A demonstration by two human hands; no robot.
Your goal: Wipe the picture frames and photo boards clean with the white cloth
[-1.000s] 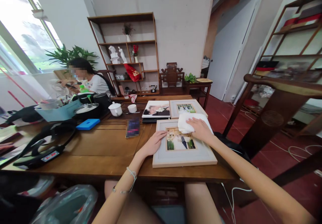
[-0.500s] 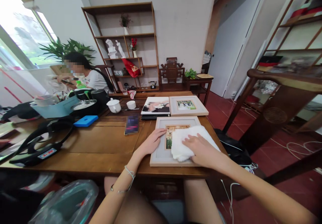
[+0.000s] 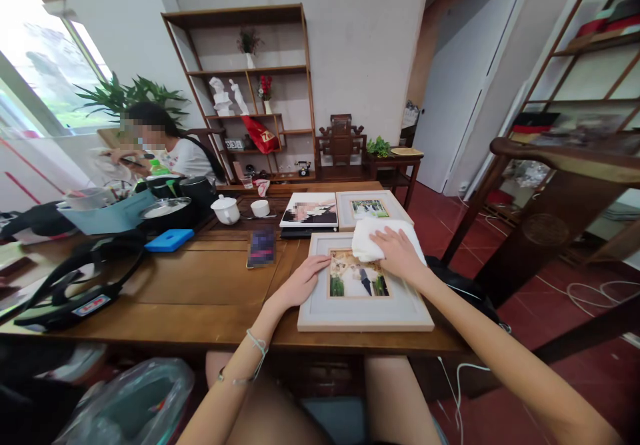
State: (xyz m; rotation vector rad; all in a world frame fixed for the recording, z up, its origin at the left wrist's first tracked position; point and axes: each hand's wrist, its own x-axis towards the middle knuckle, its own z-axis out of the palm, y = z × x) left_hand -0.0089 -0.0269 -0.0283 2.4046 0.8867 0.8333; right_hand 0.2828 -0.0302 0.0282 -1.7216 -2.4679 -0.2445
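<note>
Steadies the picture frame (image 3: pixel 365 312) with the left hand (image 3: pixel 300 284), fingers open and flat on its left border. Presses a white cloth (image 3: pixel 366 240) onto the frame's far right corner with the right hand (image 3: pixel 397 253), palm down, fingers extended. Has the frame lying flat at the table's (image 3: pixel 200 292) near right edge, with a second frame (image 3: pixel 373 208) and a photo book (image 3: pixel 310 210) just beyond.

left hand (image 3: pixel 300 284): wearing thin pale cord bracelet (image 3: pixel 256 348) at wrist, loose ends dangling | arms: showing bare, unsleeved | thighs: showing bare
</note>
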